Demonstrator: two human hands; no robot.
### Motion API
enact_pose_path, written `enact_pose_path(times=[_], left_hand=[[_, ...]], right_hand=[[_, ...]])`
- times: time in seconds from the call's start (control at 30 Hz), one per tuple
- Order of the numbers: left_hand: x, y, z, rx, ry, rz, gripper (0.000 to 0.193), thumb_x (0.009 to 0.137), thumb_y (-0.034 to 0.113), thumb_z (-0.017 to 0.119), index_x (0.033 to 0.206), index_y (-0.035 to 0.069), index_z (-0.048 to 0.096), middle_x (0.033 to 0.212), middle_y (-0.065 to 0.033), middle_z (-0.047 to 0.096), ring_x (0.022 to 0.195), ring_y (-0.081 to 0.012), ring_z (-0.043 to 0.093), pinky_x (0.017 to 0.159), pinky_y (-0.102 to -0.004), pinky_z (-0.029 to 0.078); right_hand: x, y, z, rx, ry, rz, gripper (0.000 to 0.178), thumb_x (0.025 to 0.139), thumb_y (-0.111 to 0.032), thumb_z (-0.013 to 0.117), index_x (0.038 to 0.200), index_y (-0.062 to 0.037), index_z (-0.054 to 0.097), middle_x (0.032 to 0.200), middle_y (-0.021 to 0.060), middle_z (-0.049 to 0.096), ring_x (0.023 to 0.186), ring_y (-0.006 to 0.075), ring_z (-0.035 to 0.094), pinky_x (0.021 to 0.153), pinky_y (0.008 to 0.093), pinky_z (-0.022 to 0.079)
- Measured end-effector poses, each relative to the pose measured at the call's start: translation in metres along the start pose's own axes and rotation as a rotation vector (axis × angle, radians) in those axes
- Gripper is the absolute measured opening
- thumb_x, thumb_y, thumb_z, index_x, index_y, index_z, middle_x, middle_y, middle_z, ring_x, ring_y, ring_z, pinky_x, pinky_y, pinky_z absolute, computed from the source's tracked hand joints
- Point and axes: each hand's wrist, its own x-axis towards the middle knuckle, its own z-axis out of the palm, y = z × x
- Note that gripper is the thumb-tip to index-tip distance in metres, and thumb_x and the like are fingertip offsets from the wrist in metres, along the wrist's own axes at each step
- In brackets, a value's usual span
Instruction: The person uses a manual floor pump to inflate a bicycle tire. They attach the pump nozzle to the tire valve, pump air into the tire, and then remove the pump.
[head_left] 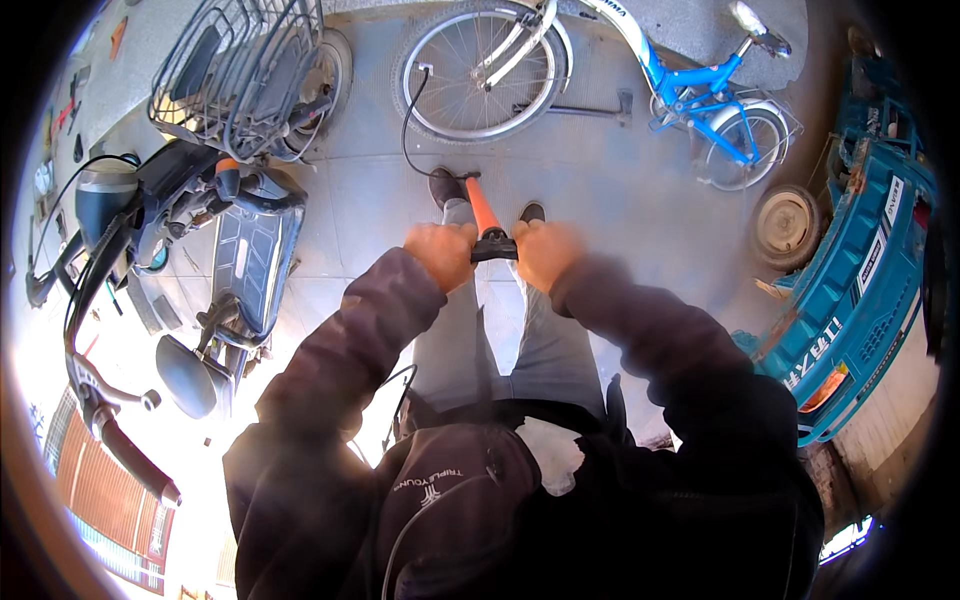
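Observation:
My left hand (441,252) and my right hand (547,252) are closed round the two ends of the black crossbar handle of a floor pump (482,207). Its orange barrel stands on the ground between my dark shoes, and the handle sits close to the barrel's top. From the pump's foot, a black hose (405,130) curves up to a pale pump head (425,68) at the rim of a spoked wheel (487,132). That wheel belongs to a blue and white bicycle (650,75) in front of me. My fingertips are hidden under the handle.
At left stands an electric scooter (250,250), its handlebar reaching near me; a wire basket (240,80) on another vehicle is beyond. A teal cargo vehicle (850,280) and a small wheel (787,228) are at right. A dark T-ended bar (600,112) lies under the bicycle.

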Motion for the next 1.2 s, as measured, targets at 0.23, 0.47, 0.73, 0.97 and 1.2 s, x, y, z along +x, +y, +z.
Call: enact_pose_path(times=[0.23, 0.47, 0.73, 0.97, 1.2], left_hand=[[0.027, -0.03, 0.057, -0.022, -0.036, -0.047, 0.013, 0.074, 0.023, 0.06, 0.077, 0.011, 0.057, 0.07, -0.0092, 0.062, 0.065, -0.031, 0.06, 0.058, -0.0414, 0.046], [0.008, -0.008, 0.054, 0.016, -0.071, -0.125, 0.01, 0.079, 0.019, 0.053, 0.081, 0.013, 0.061, 0.072, -0.0114, 0.064, 0.069, -0.0307, 0.063, 0.063, -0.0419, 0.048], [-0.079, 0.085, -0.06, -0.082, 0.077, 0.018, 0.022, 0.072, 0.027, 0.067, 0.076, 0.008, 0.057, 0.064, -0.0126, 0.059, 0.06, -0.0327, 0.059, 0.055, -0.0411, 0.045], [-0.13, 0.182, -0.23, -0.074, 0.231, 0.191, 0.025, 0.062, 0.018, 0.076, 0.065, 0.006, 0.054, 0.052, -0.0071, 0.051, 0.045, -0.0254, 0.053, 0.044, -0.0362, 0.039], [-0.058, 0.086, -0.097, 0.133, 0.002, -0.105, 0.016, 0.071, 0.026, 0.061, 0.073, 0.01, 0.062, 0.06, -0.0135, 0.059, 0.059, -0.0333, 0.06, 0.058, -0.0424, 0.047]], right_hand=[[0.03, 0.018, 0.058, -0.019, 0.009, 0.02, 0.01, 0.077, -0.017, 0.054, 0.077, -0.0101, 0.062, 0.068, 0.0072, 0.065, 0.063, 0.0228, 0.065, 0.055, 0.0358, 0.049], [0.02, 0.014, 0.052, 0.029, -0.049, -0.009, 0.013, 0.073, -0.015, 0.054, 0.079, -0.0091, 0.064, 0.073, 0.0123, 0.065, 0.069, 0.0294, 0.064, 0.062, 0.0391, 0.049], [-0.081, -0.013, -0.071, 0.194, -0.096, -0.123, 0.013, 0.075, -0.017, 0.055, 0.076, -0.0061, 0.061, 0.071, 0.0152, 0.063, 0.067, 0.0333, 0.061, 0.063, 0.0436, 0.046], [-0.159, -0.033, -0.268, 0.537, 0.0, -0.283, 0.024, 0.07, -0.026, 0.063, 0.069, -0.0033, 0.059, 0.064, 0.0171, 0.058, 0.061, 0.0384, 0.056, 0.056, 0.0461, 0.043], [-0.069, -0.022, -0.109, 0.151, -0.095, -0.01, 0.017, 0.071, -0.025, 0.06, 0.075, -0.0085, 0.063, 0.064, 0.0117, 0.062, 0.06, 0.0319, 0.061, 0.063, 0.0419, 0.045]])
